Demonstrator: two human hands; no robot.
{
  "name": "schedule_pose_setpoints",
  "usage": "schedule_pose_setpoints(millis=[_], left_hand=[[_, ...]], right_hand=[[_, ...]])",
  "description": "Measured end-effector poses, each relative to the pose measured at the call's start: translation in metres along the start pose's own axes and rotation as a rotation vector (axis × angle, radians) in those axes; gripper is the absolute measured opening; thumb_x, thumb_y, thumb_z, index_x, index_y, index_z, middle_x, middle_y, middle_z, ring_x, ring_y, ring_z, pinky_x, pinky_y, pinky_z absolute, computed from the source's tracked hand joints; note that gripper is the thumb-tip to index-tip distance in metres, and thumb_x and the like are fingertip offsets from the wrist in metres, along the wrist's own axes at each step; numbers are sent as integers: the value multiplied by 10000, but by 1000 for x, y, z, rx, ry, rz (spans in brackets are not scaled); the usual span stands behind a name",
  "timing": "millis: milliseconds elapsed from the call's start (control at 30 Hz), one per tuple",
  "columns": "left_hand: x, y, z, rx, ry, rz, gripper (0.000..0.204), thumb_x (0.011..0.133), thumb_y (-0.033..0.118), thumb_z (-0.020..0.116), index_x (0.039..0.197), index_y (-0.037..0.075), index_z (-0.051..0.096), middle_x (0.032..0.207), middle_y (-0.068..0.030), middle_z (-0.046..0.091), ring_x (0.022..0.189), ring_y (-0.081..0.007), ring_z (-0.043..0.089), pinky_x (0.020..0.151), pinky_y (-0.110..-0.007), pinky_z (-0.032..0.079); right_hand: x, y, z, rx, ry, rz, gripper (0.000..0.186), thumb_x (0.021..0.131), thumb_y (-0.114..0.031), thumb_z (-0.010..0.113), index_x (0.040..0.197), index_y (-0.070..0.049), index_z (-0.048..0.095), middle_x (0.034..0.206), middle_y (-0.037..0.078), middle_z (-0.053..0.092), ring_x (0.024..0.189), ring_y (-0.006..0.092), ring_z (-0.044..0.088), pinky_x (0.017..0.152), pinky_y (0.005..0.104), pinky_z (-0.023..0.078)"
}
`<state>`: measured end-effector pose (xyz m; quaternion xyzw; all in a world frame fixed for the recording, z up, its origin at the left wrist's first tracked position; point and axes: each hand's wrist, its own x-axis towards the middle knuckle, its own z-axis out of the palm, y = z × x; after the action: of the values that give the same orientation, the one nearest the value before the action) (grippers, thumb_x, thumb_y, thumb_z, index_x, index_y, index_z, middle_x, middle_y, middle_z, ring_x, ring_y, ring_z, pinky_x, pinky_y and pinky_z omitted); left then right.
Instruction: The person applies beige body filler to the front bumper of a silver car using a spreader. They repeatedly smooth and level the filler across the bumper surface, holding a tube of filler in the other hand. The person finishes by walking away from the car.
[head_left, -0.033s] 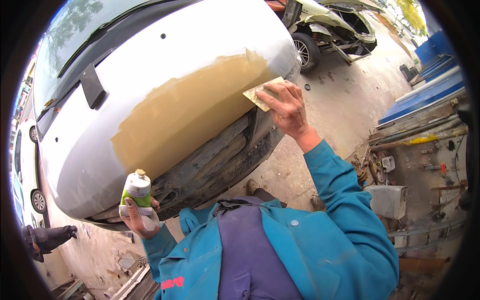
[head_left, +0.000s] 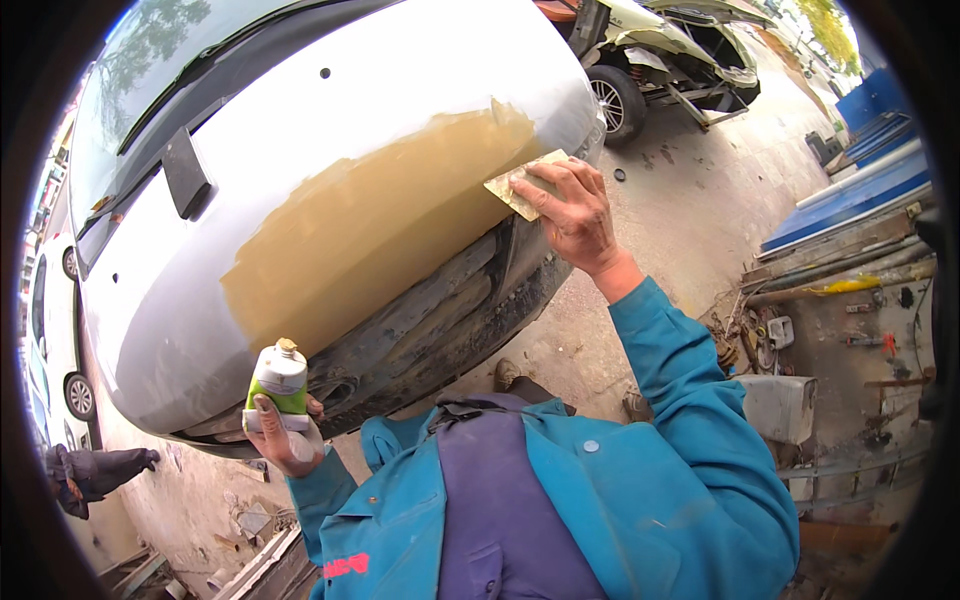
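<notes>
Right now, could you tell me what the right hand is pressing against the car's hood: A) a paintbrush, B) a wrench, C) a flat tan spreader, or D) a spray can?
C: the right hand holds a flat tan spreader at the edge of the tan filler patch on the hood; the left hand holds a green and white tube.

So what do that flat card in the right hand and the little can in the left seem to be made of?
The flat card looks like thin stiff plastic or metal, tan-smeared and matte; which one is unclear. The little can in the left hand seems metal or plastic, with a glossy green-and-white wrap. The right hand presses the card against the tan, dull filler patch.
</notes>
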<state>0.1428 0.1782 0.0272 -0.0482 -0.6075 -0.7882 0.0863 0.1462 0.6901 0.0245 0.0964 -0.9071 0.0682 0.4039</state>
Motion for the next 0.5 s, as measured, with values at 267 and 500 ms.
schedule_pose_setpoints(millis=[267,500], left_hand=[[-45,-5,76,67,134,-115,705,1145,558,748,1371,-107,699,848,-177,770,614,-254,734,533,-364,573],[-69,-12,106,40,69,-142,673,1163,526,734,1427,-92,681,976,-212,803,636,-263,731,544,-383,567]], right_hand=[[-14,35,25,111,-35,-79,487,942,-96,780,1382,-275,886,1407,10,767,1341,250,690,1283,522,489],[-62,12,-22,325,-132,35,561,869,38,775,1388,-149,880,1379,98,804,1280,328,734,1209,533,540]])
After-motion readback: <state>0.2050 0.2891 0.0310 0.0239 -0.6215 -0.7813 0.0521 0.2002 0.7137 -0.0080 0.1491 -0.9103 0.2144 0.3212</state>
